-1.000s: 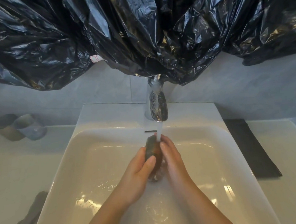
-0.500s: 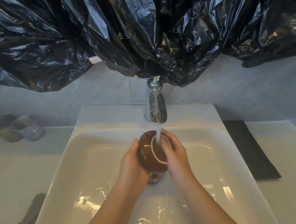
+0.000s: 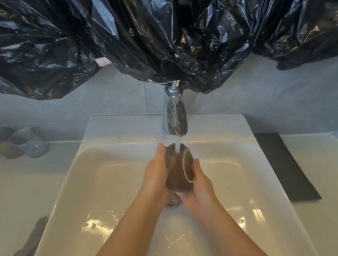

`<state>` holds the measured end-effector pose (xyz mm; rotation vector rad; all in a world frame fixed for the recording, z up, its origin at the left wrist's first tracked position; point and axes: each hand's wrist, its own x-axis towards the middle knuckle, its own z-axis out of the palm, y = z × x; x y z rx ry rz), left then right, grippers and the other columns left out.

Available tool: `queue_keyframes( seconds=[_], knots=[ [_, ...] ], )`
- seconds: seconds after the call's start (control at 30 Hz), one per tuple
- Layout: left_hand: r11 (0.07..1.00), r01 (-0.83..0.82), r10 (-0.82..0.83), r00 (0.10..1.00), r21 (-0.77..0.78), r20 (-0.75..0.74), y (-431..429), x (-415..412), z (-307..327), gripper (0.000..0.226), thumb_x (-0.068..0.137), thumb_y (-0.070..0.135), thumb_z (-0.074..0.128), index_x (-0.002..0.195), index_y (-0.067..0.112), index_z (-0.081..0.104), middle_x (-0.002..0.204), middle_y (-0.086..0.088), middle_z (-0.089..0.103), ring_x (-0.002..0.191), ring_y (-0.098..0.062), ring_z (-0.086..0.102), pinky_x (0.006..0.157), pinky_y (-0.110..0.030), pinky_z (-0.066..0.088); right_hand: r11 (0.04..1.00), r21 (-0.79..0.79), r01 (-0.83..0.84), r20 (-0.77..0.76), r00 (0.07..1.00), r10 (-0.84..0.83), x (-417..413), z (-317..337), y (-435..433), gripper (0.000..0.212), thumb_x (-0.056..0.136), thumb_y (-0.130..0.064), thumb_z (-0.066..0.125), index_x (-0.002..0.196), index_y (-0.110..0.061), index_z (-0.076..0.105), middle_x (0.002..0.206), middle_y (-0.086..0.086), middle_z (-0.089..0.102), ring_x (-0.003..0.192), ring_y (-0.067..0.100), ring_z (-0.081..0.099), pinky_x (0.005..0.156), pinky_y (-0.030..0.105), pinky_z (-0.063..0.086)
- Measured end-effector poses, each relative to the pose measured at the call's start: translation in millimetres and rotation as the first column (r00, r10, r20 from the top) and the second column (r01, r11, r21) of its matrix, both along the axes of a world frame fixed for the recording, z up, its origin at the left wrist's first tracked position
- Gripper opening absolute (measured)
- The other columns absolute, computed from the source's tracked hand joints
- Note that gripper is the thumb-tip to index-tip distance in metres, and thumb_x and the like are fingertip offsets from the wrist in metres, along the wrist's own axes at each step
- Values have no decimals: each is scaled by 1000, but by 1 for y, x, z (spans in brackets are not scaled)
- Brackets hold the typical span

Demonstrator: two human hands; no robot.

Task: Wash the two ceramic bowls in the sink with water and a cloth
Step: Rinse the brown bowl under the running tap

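The brown bowl (image 3: 178,169) is held in the air over the white sink (image 3: 115,171), right at the middle of the view, under the chrome faucet (image 3: 176,117). It lies on its side. Its axis runs about from 9 o'clock to 3 o'clock, and the end with a pale ring faces 3 o'clock and a little toward the person. Seen like this, the bowl looks longer from 12 to 6 o'clock. The stream of water (image 3: 177,147) falls on its upper edge, just left of the ring.

The left hand (image 3: 155,174) cups the rounded side of the bowl at 9 o'clock, with the thumb lying up along it; the other fingers are hidden behind the bowl. The right hand (image 3: 200,187) grips the ring end from 4 o'clock, its thumb on the ring. So the bowl is clasped between both hands.

Below the bowl, at 6 o'clock, the drain (image 3: 174,200) is partly seen, and the sink floor is wet and shining.

On the worktop (image 3: 8,189), a grey cloth (image 3: 26,251) lies at 8 o'clock of the sink, well apart from the hands. Two cups (image 3: 25,142) stand at 10 o'clock, close together. A dark mat (image 3: 284,165) lies flat at 3 o'clock, just beside the sink's edge. Black plastic sheeting (image 3: 157,28) hangs along the wall at 12 o'clock.
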<state>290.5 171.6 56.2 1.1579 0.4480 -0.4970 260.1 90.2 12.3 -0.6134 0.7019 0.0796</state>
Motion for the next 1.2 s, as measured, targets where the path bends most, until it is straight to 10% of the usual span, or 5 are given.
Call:
queue_keyframes(
  seconds=[0.23, 0.43, 0.6, 0.97, 1.2],
  knots=[
    [961, 153, -208, 950, 229, 235, 6, -11, -10, 48, 68, 37, 73, 108, 13, 65, 97, -9, 73, 91, -23, 71, 87, -45, 55, 989, -139, -55, 78, 995, 66, -1, -8, -2, 35, 100, -30, 54, 128, -10, 62, 115, 17, 72, 105, 32, 70, 78, 43, 58],
    [991, -101, 104, 994, 85, -21, 18, 10, -13, 55, 98, 50, 37, 99, 6, 70, 96, -18, 73, 90, -32, 70, 88, -45, 54, 966, -214, -142, 237, 952, 192, -4, -5, -7, 59, 73, 2, 70, 130, -8, 57, 120, 23, 68, 108, 38, 68, 79, 43, 59],
    [904, 104, -246, 920, 414, 306, 21, -2, -23, 38, 82, 14, 72, 113, 24, 53, 98, 5, 65, 86, -3, 63, 72, -18, 54, 858, -507, -86, 38, 992, 122, -2, -2, -5, 24, 95, -28, 61, 108, -11, 71, 94, 10, 78, 86, 23, 75, 74, 37, 60],
    [806, 308, -506, 802, 505, 318, 25, -1, -25, 55, 77, 17, 77, 120, 32, 47, 106, 12, 64, 92, 6, 61, 80, -18, 52, 991, -119, 64, -58, 996, -71, 1, 4, -11, 46, 103, -38, 42, 109, -1, 69, 86, 17, 76, 87, 33, 70, 82, 45, 56],
    [733, -83, -260, 883, 675, 391, 23, 10, -25, 23, 99, 32, 42, 103, 21, 62, 94, 3, 67, 95, -20, 62, 78, -30, 46, 999, -29, -38, 186, 982, 43, -6, 3, 3, 47, 87, -34, 52, 125, -9, 64, 119, 19, 70, 108, 32, 67, 90, 45, 54]
  ],
)
